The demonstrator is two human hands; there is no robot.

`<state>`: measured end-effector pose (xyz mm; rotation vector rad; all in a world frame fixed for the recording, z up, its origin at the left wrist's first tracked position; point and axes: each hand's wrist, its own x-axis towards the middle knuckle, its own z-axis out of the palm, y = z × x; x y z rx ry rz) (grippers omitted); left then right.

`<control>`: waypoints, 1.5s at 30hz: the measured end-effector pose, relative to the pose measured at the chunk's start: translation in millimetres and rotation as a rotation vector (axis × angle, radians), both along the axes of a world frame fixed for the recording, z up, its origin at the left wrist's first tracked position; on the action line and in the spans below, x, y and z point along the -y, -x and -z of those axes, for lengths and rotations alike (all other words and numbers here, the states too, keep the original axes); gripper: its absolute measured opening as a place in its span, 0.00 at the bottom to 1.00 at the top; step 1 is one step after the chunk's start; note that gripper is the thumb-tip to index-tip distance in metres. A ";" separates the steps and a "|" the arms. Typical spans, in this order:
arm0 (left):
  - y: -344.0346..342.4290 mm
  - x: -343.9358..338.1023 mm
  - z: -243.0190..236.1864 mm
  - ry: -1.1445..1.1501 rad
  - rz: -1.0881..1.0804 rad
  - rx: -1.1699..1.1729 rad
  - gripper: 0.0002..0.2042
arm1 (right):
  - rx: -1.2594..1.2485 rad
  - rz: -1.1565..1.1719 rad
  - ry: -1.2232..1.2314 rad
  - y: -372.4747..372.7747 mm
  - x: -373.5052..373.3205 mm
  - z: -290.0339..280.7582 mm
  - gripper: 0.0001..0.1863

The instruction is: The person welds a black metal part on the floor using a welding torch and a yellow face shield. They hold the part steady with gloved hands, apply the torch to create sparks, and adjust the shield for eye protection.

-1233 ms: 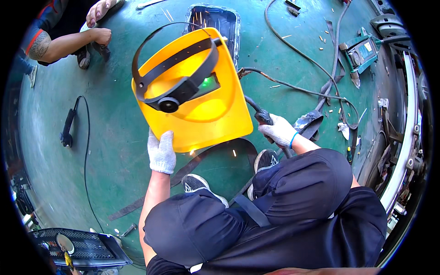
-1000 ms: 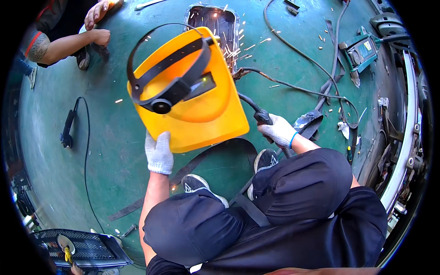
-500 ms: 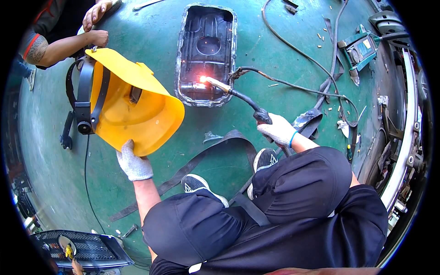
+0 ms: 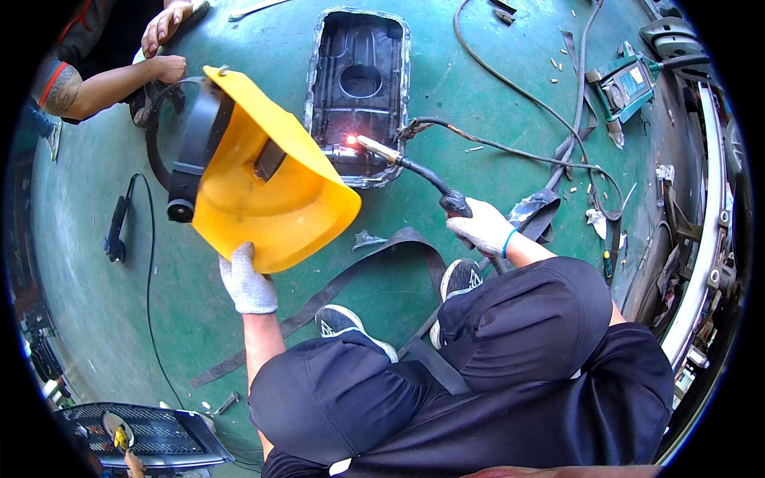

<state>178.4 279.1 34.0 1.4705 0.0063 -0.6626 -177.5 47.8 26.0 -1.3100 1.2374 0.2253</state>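
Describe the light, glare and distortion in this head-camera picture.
Head view: even daylight with soft shadows; the one hot spot is the orange-white glow at the tip of the black welding torch, on the dark metal pan. Fisheye bends the green floor's edges, the corners are black, and the centre is sharp.

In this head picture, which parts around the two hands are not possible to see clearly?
- Head view: the left hand grips the yellow welding shield at its lower edge; the glove hides the exact grip.
- The welding torch handle is covered by the right hand.
- The weld spot on the dark metal pan is washed out by glare.
- The other person is cut off by the picture's rim.
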 end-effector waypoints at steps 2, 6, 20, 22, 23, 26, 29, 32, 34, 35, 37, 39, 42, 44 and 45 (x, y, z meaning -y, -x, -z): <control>2.7 -0.1 3.5 0.006 0.072 0.037 0.25 | 0.009 0.003 -0.001 0.8 -0.4 2.7 0.11; 16.1 7.3 8.3 -0.033 0.228 0.085 0.25 | -0.016 0.001 -0.007 -2.8 -0.2 -1.8 0.11; 33.5 19.7 4.6 -0.006 0.351 0.085 0.23 | -0.004 0.048 -0.059 -3.6 -1.7 -1.3 0.12; 30.6 21.1 5.2 -0.031 0.305 0.082 0.23 | -0.004 0.050 -0.053 -1.9 -0.9 -3.6 0.11; 27.5 19.6 2.9 -0.050 0.279 0.086 0.23 | -0.011 0.042 -0.046 -2.8 -1.7 -2.3 0.11; 15.6 15.5 -6.4 0.004 0.151 0.102 0.24 | -0.018 0.036 -0.045 -3.7 -2.1 -2.2 0.11; 1.0 5.5 -7.8 0.018 0.001 0.036 0.25 | -0.010 0.027 -0.034 -0.2 -2.2 0.4 0.11; -6.6 3.5 -16.3 0.014 -0.133 0.000 0.25 | 0.003 0.021 -0.025 1.0 -2.1 -1.7 0.11; -10.1 0.1 -17.2 0.026 -0.157 -0.006 0.24 | 0.004 0.013 -0.026 0.4 -1.9 -4.2 0.11; -11.4 -1.6 -17.6 0.032 -0.170 -0.010 0.24 | 0.000 0.007 -0.025 -0.1 -1.5 -5.8 0.11; -10.8 -2.6 -18.1 0.011 -0.174 -0.025 0.24 | -0.003 -0.001 -0.021 -0.2 -1.5 -5.7 0.11; -10.2 -2.9 -16.3 0.004 -0.162 -0.034 0.24 | 0.002 0.001 -0.015 1.7 -1.6 -3.4 0.12; -8.4 -2.3 -10.8 0.012 -0.136 -0.036 0.24 | -0.007 -0.004 -0.010 2.4 -1.8 -2.1 0.12; -5.1 1.5 -10.9 0.020 -0.130 -0.042 0.24 | -0.003 -0.006 -0.011 1.1 -1.2 -4.3 0.12; -4.9 2.3 -10.0 0.021 -0.120 -0.040 0.24 | -0.003 -0.006 -0.012 0.6 -0.8 -5.8 0.12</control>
